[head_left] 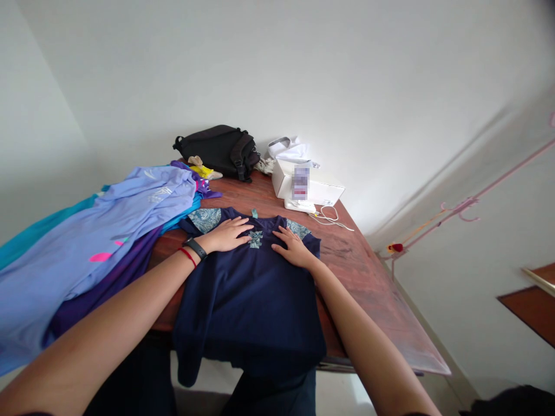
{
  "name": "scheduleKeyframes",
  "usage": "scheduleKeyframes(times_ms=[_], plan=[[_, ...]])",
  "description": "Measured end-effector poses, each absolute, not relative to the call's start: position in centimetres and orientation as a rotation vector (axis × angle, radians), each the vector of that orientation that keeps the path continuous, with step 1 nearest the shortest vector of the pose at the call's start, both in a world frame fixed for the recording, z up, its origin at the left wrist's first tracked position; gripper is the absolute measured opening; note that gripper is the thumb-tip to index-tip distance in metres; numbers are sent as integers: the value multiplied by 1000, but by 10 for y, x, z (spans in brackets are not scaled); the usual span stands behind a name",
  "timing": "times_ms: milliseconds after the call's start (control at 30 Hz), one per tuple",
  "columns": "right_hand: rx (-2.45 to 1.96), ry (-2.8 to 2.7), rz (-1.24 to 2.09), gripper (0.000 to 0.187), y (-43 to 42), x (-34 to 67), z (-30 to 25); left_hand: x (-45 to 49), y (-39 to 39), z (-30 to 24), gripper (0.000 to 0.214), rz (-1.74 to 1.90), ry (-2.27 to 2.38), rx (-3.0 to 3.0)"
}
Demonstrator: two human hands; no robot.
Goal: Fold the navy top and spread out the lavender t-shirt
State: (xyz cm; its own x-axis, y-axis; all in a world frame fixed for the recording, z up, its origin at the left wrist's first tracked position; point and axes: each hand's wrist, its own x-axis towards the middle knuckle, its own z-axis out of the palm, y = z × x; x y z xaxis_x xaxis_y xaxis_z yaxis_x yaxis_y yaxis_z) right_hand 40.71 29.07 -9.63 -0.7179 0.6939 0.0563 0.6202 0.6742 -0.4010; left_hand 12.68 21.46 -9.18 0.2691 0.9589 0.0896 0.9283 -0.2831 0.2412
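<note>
A dark navy shirt (pixel 255 294) with patterned pale-blue shoulder panels and a small patterned patch at the chest lies spread on the table, its collar away from me and its hem over the near edge. My left hand (pixel 228 234) rests flat on the shirt's upper left part, fingers spread toward the chest patch. On the upper right part, my right hand (pixel 295 247) lies with its fingers stretched out, just right of the patch. Neither hand grips the fabric. A black watch and a red cord circle my left wrist.
Light-blue, purple and teal clothes (pixel 130 214) are heaped on the left of the wooden table (pixel 368 277). Behind stand a black bag (pixel 217 151) and a white box (pixel 284 180), with a white cable (pixel 332 216) beside it. A pink rack (pixel 459 209) leans at right.
</note>
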Motion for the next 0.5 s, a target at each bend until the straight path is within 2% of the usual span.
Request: scheduleKeyframes(times_ms=[500], plan=[[-1058, -2679, 534, 66, 291, 407, -97, 129, 211, -87, 57, 369, 1781, 2373]])
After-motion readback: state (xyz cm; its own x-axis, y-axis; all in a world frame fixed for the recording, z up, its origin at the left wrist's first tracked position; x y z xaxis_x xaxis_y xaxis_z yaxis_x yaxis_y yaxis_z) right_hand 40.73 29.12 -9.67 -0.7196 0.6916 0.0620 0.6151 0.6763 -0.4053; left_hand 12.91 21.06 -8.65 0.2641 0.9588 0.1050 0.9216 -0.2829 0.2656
